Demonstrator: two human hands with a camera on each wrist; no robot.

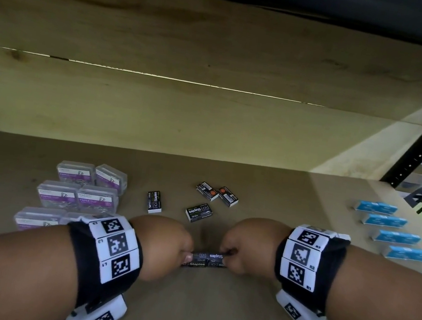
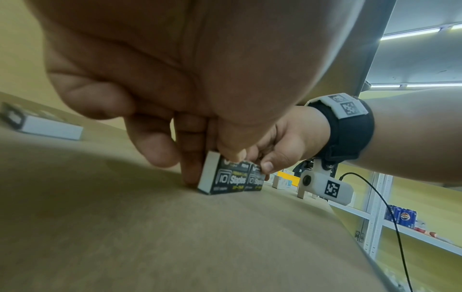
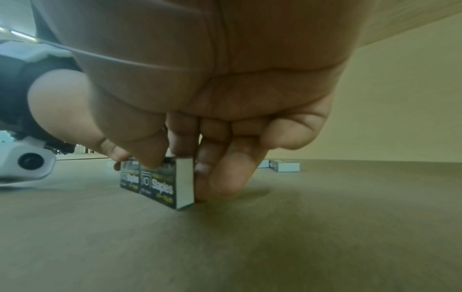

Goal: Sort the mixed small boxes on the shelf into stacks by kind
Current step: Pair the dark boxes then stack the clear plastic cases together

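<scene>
Left hand [image 1: 164, 246] and right hand [image 1: 243, 247] each pinch a black staples box [image 2: 222, 177], end to end on the shelf [image 1: 210, 305]; paper-clip boxes [image 1: 78, 195] left, blue boxes [image 1: 395, 236] right.

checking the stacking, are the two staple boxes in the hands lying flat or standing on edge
Standing on edge, side by side on the shelf. The left hand pinches one staple box, the right hand the other staple box, printed faces upright.

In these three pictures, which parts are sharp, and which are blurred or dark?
Head view: staples boxes readable, corners dark, shelf edges curved. Left wrist view: left hand soft, ceiling lights glaring. Right wrist view: right hand blurred, box print smeared.
</scene>
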